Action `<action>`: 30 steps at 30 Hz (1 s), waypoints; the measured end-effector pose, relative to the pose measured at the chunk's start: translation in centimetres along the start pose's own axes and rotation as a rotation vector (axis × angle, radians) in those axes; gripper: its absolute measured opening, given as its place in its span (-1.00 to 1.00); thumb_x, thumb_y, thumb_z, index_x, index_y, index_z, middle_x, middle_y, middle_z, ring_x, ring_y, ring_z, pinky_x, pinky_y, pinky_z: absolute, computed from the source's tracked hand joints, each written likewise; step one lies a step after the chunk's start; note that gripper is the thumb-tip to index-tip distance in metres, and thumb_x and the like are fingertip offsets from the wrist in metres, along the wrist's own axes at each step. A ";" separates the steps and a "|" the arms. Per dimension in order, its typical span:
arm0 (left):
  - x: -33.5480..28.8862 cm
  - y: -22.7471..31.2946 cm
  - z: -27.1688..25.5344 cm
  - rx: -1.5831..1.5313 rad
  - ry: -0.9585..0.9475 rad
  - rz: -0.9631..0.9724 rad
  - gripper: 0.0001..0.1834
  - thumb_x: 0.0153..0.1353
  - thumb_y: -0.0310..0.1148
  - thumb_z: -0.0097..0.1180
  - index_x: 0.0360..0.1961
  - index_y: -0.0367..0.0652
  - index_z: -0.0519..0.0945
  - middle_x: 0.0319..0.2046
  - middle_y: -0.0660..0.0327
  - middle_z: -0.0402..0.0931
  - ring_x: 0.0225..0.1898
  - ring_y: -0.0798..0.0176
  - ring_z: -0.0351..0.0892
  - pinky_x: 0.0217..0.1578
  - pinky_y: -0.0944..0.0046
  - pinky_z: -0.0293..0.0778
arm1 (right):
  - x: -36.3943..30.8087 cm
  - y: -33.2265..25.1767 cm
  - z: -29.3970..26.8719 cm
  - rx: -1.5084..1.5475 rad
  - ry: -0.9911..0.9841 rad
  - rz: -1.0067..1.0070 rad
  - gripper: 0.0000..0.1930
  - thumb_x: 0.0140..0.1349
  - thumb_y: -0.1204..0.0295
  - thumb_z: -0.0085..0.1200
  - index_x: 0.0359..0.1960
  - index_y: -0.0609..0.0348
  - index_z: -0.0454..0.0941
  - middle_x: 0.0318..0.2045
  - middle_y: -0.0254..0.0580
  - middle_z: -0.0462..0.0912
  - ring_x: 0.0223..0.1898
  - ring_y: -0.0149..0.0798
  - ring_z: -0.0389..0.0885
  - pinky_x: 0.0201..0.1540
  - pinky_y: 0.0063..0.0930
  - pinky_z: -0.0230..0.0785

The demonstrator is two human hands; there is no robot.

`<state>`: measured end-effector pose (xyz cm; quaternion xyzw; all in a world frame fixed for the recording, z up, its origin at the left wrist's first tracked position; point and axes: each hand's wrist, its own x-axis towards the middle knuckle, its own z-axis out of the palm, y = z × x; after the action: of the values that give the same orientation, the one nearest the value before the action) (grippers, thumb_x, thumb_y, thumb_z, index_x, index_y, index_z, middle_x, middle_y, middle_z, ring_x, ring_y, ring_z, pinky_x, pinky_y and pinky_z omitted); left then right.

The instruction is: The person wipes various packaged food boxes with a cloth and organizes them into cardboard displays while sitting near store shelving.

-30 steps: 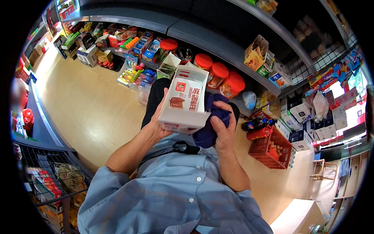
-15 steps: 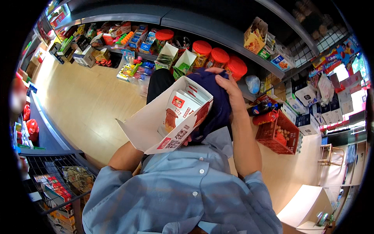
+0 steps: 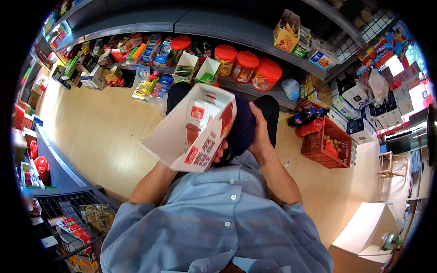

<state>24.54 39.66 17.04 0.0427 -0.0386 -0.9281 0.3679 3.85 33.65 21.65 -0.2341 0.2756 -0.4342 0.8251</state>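
Observation:
A white open-topped carton with red and brown print is tilted in front of my body, with several white sachets inside. My left hand grips it from underneath; only the fingertips show past its lower right corner, and the rest is behind the carton. Bunched against the carton's right side is a dark purple cloth. My right hand is closed round this cloth, thumb uppermost and the other fingers mostly hidden.
Ahead, a low shelf holds red-lidded jars, open packet boxes and snacks. To my right stand a red crate and dark bottles. A wire basket is near left, and a cardboard box near right.
My right hand and the cloth have come down and closer to my body, along the carton's right side. The carton has shifted slightly left and up, still in my left hand.

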 end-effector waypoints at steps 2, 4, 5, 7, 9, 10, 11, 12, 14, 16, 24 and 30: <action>0.9 1.0 0.4 0.039 0.046 0.066 -0.05 0.16 0.40 -0.16 0.23 -0.31 0.34 -0.05 -0.37 0.47 -0.15 -0.29 0.61 -0.13 -0.23 0.59 | -0.1 0.1 -1.0 0.057 -0.294 0.043 -0.51 0.40 0.02 -0.21 0.01 0.18 0.53 -0.15 -0.10 0.67 -0.15 -0.22 0.64 -0.03 -0.33 0.51; 1.2 1.3 1.6 0.134 0.149 0.188 -0.16 0.25 0.32 -0.18 0.24 -0.23 0.36 -0.02 -0.22 0.51 -0.14 -0.27 0.61 -0.13 -0.25 0.58 | 0.0 0.6 -1.4 0.035 -0.222 -0.074 -0.60 0.39 0.13 -0.10 0.02 0.20 0.50 -0.14 -0.13 0.65 -0.16 -0.29 0.64 -0.06 -0.39 0.52; 1.3 1.1 2.6 0.192 0.147 0.261 -0.19 0.28 0.31 -0.20 0.24 -0.20 0.36 -0.01 -0.16 0.52 -0.11 -0.24 0.61 -0.11 -0.23 0.58 | -0.1 0.9 -1.3 0.027 -0.186 -0.130 -0.64 0.39 0.19 -0.05 0.03 0.21 0.48 -0.13 -0.14 0.64 -0.17 -0.32 0.64 -0.07 -0.42 0.52; 2.3 1.0 5.0 0.305 0.356 0.459 -0.27 0.36 0.27 -0.28 0.28 -0.08 0.34 0.08 0.05 0.51 0.05 -0.06 0.56 0.04 -0.12 0.51 | -0.8 1.8 1.2 -0.072 0.044 -0.302 -0.66 0.36 0.27 0.02 0.05 0.22 0.44 -0.10 -0.17 0.61 -0.13 -0.36 0.61 -0.05 -0.47 0.49; 2.8 0.5 5.8 0.464 0.460 0.564 -0.23 0.34 0.33 -0.33 0.32 -0.02 0.30 0.18 0.07 0.42 0.16 0.04 0.47 0.14 -0.07 0.43 | -1.5 2.3 1.2 -0.192 0.139 -0.420 -0.62 0.33 0.37 0.09 0.12 0.23 0.36 -0.04 -0.22 0.54 -0.07 -0.43 0.54 0.01 -0.54 0.42; 2.9 0.6 6.4 0.444 0.530 0.576 -0.20 0.32 0.36 -0.33 0.34 0.00 0.28 0.20 0.08 0.40 0.17 0.02 0.46 0.14 -0.08 0.42 | -1.7 2.7 0.8 -0.221 0.142 -0.446 -0.60 0.33 0.36 0.08 0.14 0.24 0.34 -0.06 -0.21 0.54 -0.08 -0.42 0.53 0.01 -0.55 0.42; 2.8 0.7 7.0 0.425 0.604 0.592 -0.17 0.29 0.39 -0.34 0.35 0.01 0.26 0.22 0.09 0.38 0.18 -0.01 0.45 0.13 -0.09 0.42 | -2.2 2.8 0.8 -0.252 0.125 -0.428 -0.59 0.33 0.36 0.08 0.14 0.25 0.34 -0.06 -0.20 0.54 -0.08 -0.43 0.53 0.00 -0.54 0.42; 2.9 1.1 6.8 0.416 0.562 0.656 -0.21 0.31 0.36 -0.33 0.34 0.01 0.27 0.21 0.09 0.40 0.17 0.00 0.47 0.13 -0.10 0.43 | -2.9 2.7 1.1 -0.287 0.103 -0.414 -0.58 0.32 0.36 0.08 0.14 0.25 0.34 -0.06 -0.20 0.54 -0.08 -0.43 0.53 0.00 -0.54 0.43; 3.3 1.7 6.5 0.391 0.469 0.776 -0.28 0.35 0.28 -0.32 0.32 0.01 0.30 0.19 0.10 0.43 0.15 0.01 0.49 0.11 -0.10 0.46 | -3.8 2.7 2.1 -0.221 0.104 -0.422 -0.56 0.31 0.37 0.08 0.17 0.25 0.31 -0.05 -0.19 0.52 -0.08 -0.43 0.52 -0.02 -0.52 0.46; 4.3 1.8 7.1 0.463 0.500 0.947 -0.28 0.39 0.26 -0.35 0.34 -0.04 0.23 0.20 0.11 0.41 0.18 0.02 0.45 0.17 -0.06 0.39 | -4.0 2.6 2.7 -0.184 0.110 -0.469 -0.50 0.32 0.34 0.12 0.21 0.23 0.26 0.00 -0.17 0.48 -0.04 -0.42 0.49 0.03 -0.52 0.42; 4.6 1.0 7.8 0.757 0.290 1.087 -0.36 0.20 -0.40 0.20 0.25 -0.25 0.20 0.09 0.06 0.42 0.07 0.21 0.51 0.11 0.20 0.45 | -2.4 1.1 3.3 -0.237 0.195 -0.714 -0.33 0.21 0.37 0.28 0.28 0.23 0.20 0.08 -0.14 0.45 0.07 -0.33 0.45 0.15 -0.44 0.34; 1.7 0.7 6.6 0.751 0.279 1.015 -0.28 0.17 -0.37 0.21 0.29 -0.27 0.15 0.11 0.04 0.42 0.14 0.18 0.48 0.15 0.16 0.44 | -2.1 -1.7 2.2 -0.416 0.165 -0.590 -0.35 0.10 0.37 0.37 0.19 0.28 0.33 0.02 -0.14 0.52 0.03 -0.34 0.50 0.14 -0.45 0.36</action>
<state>23.06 38.26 23.59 0.2655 -0.3280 -0.5478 0.7224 3.31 34.86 24.82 -0.4303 0.3443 -0.6053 0.5743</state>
